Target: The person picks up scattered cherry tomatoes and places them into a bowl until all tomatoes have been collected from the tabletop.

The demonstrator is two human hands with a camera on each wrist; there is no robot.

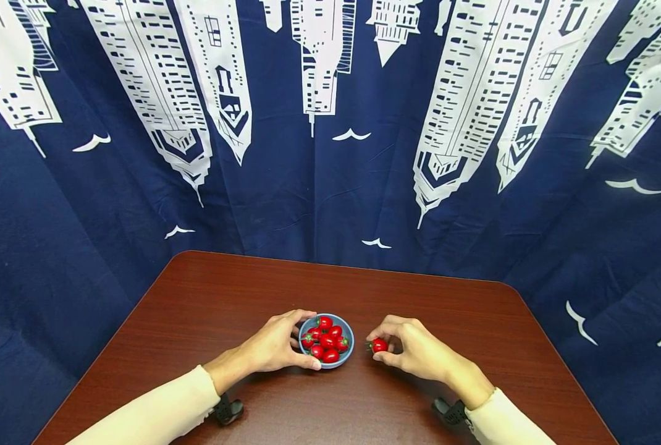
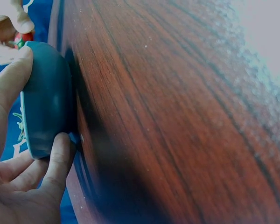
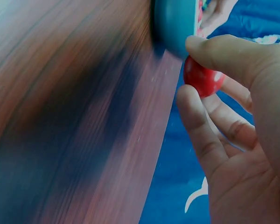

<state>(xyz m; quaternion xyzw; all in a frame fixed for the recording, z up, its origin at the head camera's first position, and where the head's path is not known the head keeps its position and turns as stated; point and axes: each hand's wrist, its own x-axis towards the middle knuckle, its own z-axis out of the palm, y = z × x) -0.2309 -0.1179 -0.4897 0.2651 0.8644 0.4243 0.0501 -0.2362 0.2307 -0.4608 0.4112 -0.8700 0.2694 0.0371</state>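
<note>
A small blue bowl (image 1: 351,340) with several red cherry tomatoes (image 1: 327,340) in it is on the table, left of my right hand. My left hand (image 1: 275,344) grips the bowl from its left side, thumb at the near rim and fingers around the far side. In the left wrist view the thumb touches the rim and fingertips press the bowl's outer wall (image 2: 49,98). Just right of the bowl, my right hand (image 1: 419,349) pinches one cherry tomato (image 1: 380,345) between thumb and fingers. The right wrist view shows that tomato (image 3: 201,78) close to the bowl, above the table.
The brown wooden table (image 1: 241,284) has rounded far corners. Behind it hangs a dark blue cloth (image 1: 286,204) printed with white buildings and birds. Dark straps (image 1: 227,409) sit at both wrists, by the pale sleeves.
</note>
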